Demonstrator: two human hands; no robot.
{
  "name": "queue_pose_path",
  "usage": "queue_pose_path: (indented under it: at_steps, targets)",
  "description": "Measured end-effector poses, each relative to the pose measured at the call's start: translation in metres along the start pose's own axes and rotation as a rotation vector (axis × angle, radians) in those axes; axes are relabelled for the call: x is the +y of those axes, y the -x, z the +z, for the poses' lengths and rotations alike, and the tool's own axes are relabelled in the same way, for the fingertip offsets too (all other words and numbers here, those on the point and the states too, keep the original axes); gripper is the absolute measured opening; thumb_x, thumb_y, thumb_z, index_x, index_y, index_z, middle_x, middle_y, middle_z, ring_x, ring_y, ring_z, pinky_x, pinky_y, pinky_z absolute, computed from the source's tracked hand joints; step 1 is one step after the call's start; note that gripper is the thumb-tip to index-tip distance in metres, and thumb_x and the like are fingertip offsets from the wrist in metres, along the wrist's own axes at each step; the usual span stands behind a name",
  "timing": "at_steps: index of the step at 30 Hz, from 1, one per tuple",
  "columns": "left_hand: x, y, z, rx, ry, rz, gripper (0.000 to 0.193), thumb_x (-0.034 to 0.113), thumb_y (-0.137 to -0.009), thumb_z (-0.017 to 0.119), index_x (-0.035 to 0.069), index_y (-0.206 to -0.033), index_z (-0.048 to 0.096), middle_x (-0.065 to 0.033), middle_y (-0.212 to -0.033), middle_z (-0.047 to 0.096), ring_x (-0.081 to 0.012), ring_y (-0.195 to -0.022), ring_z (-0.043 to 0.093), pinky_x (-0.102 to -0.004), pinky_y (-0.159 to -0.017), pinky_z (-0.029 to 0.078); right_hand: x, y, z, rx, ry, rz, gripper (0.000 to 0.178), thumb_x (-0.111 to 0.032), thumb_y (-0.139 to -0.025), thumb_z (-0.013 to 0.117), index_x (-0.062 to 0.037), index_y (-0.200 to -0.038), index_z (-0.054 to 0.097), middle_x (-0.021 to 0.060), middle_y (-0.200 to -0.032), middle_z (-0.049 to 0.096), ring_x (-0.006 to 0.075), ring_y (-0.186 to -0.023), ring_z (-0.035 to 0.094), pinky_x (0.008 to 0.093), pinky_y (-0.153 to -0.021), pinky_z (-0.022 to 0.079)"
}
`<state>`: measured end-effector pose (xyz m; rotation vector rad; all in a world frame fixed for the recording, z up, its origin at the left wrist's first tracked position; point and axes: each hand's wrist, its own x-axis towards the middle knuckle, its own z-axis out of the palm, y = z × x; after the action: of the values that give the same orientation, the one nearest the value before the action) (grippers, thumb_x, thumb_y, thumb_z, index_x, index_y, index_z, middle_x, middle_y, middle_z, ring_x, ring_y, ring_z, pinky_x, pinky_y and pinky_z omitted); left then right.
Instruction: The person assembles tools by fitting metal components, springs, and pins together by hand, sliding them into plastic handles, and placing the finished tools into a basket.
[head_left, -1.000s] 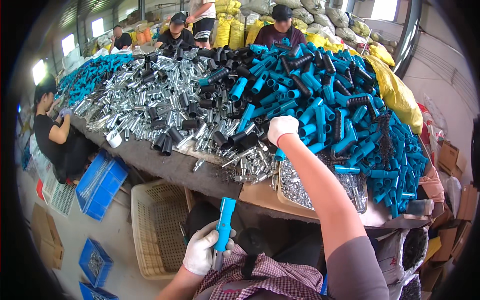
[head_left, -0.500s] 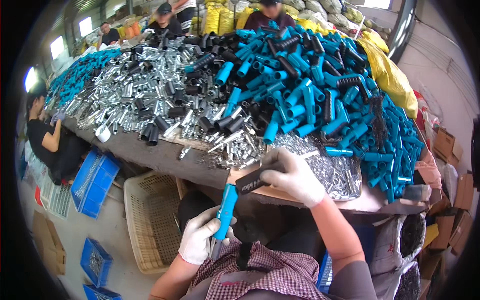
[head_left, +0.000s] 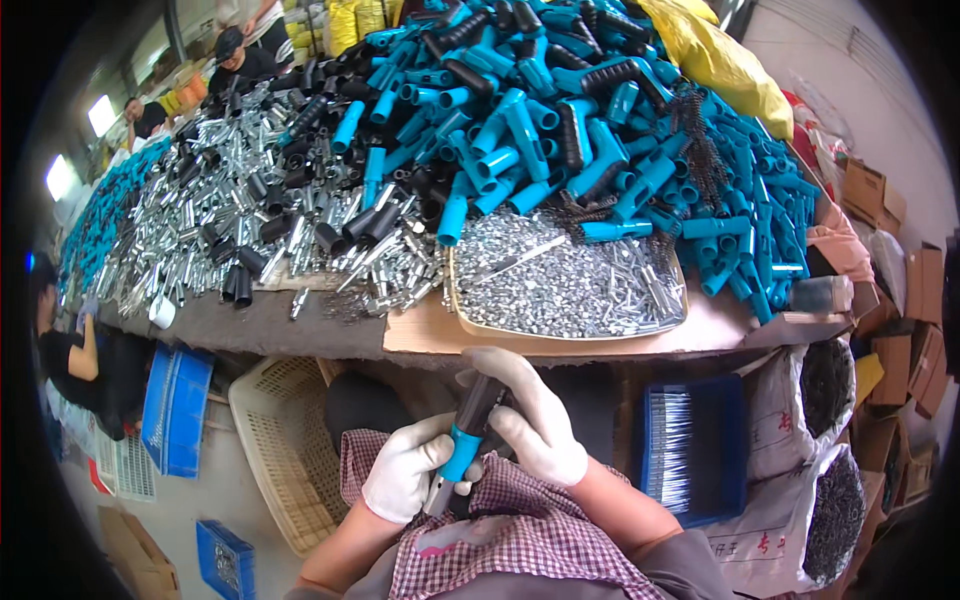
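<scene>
Left of the hands stood a cream basket (head_left: pixel 258 440). Low before the checked apron (head_left: pixel 520 565), the gloved left hand (head_left: pixel 408 468) grasped a blue tube (head_left: pixel 460 456) topped by a black sleeve (head_left: pixel 478 402); too loose a hold there could have let the tube twist or drop into the lap. The gloved right hand (head_left: pixel 532 425) was curled around the sleeve, fingers over its far end. A push out of line from that side could have set the sleeve crooked or jammed it, and glove cloth risked a pinch where the two parts met. How deeply the sleeve sat could not be told.

The long axis ran aslant between the hands, from a grey shaft (head_left: pixel 437 494) just below the left one, up and rightward to the sleeve under the right. The black end pointed away from the wearer, toward a tray (head_left: pixel 570 335) of metal bits beyond the hands. Right of both stood a blue bin (head_left: pixel 714 450).
</scene>
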<state>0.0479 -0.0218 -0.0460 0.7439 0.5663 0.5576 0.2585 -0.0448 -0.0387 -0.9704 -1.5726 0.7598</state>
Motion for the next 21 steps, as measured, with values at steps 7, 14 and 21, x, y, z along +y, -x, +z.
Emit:
queue_pose_path:
  at_steps: [7,14,21]
  targets:
    - [-0.017,-0.012,0.011,0.187,-1.026,0.469,0.096,0.071,-0.079,0.067,-0.004,-0.136,0.051,-0.0221,-0.11,0.068,-0.0325,-0.097,0.071,-0.037,-0.077,0.055,-0.027,0.001,0.002,0.093,0.438,-0.274,0.036,-0.01,-0.081,0.068,-0.0019,-0.116,0.063,0.0158,-0.113,0.063,0.0358,-0.102,0.061,0.0443,-0.091,0.049]
    - [0.008,-0.002,0.031,0.12,-1.16,0.506,0.069,0.048,-0.08,0.079,0.001,-0.127,0.06,-0.0188,-0.098,0.071,-0.0313,-0.089,0.073,-0.0362,-0.078,0.056,-0.004,-0.031,-0.119,0.323,0.712,-0.116,0.017,-0.008,-0.085,0.065,-0.0058,-0.1,0.07,0.0135,-0.099,0.068,0.0343,-0.091,0.064,0.0431,-0.082,0.051]
    - [0.003,-0.003,0.031,0.072,-1.163,0.484,0.067,0.039,-0.077,0.083,0.004,-0.129,0.06,-0.0183,-0.103,0.07,-0.0334,-0.089,0.072,-0.0364,-0.077,0.057,0.069,-0.085,-0.159,0.368,1.22,0.143,0.014,-0.024,-0.076,0.076,-0.0108,-0.078,0.074,0.0134,-0.089,0.064,0.0334,-0.091,0.061,0.0439,-0.08,0.05]
